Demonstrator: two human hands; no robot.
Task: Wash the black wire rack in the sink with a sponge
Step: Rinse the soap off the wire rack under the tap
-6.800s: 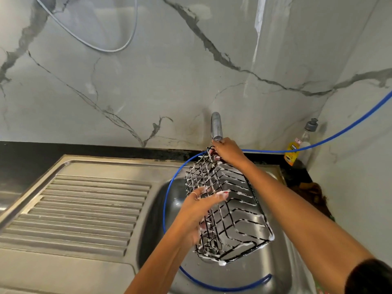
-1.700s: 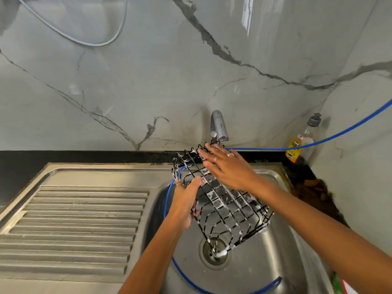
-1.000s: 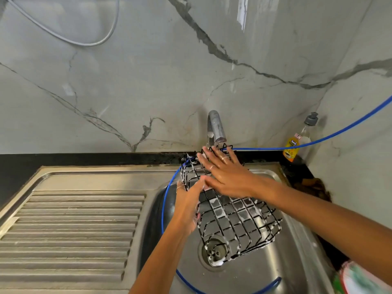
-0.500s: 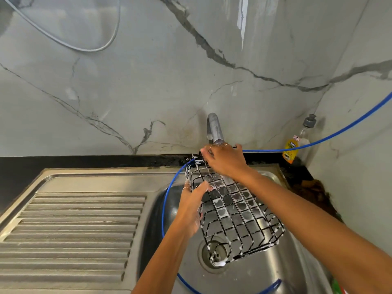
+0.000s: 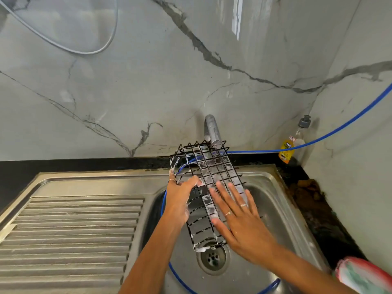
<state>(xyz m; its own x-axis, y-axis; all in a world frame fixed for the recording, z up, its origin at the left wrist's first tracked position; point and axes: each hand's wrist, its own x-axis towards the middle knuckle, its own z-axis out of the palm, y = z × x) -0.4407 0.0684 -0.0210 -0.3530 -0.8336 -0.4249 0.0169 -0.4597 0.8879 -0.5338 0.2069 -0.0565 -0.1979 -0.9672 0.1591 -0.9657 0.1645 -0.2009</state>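
At the near right corner lies a blurred pink and green cloth (image 5: 364,276). The round steel drain (image 5: 212,257) sits in the smooth stainless sink (image 5: 282,211), and a thin blue hose (image 5: 180,279) loops round the basin. The black wire rack (image 5: 209,177), a soapy grid of thin rods, slants from just above the drain up toward the far tap (image 5: 212,129). The right hand (image 5: 239,219) lies flat on its mesh, fingers straight and spread. The left hand (image 5: 180,197) grips the rack's left edge, thumb over the wires. A ribbed drainboard (image 5: 70,225) lies left. A clear bottle (image 5: 293,145) stands far right against the veined marble wall (image 5: 127,92).
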